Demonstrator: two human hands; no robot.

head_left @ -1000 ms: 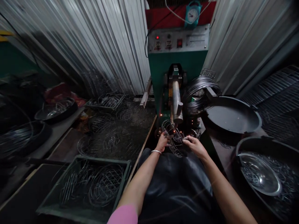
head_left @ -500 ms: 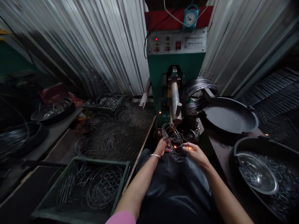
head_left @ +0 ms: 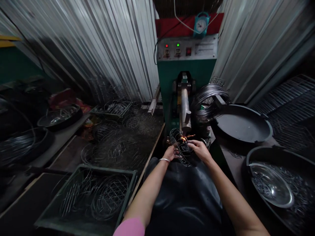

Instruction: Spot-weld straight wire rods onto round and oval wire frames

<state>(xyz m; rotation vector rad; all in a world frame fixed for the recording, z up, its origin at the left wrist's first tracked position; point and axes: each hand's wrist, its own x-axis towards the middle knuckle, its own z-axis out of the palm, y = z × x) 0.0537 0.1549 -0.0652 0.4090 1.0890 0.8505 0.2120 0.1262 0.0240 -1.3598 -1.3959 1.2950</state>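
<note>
My left hand (head_left: 171, 152) grips the side of a round wire basket (head_left: 177, 136), which stands tilted below the electrode arm of a spot welder (head_left: 185, 108). Orange sparks spray where the wire meets the electrode tip. On the other side, my right hand (head_left: 199, 149) is closed at the basket's edge, thumb and fingers pinched together close to the sparks. What the right fingers pinch is too small to make out. Red and green lamps glow on the welder's control panel (head_left: 204, 49).
A green crate (head_left: 81, 226) of wire grids stands at the left. On the right are a wire coil (head_left: 209, 98), a shallow grey pan (head_left: 243, 124), and a dark tub (head_left: 256, 154) of small metal parts with a steel bowl (head_left: 286, 193) inside. A teal clock (head_left: 201, 24) hangs above.
Sparks have burst out at the electrode tip and a green lamp has come on. My right hand has moved up and left, nearer the tip. The basket has risen slightly.
</note>
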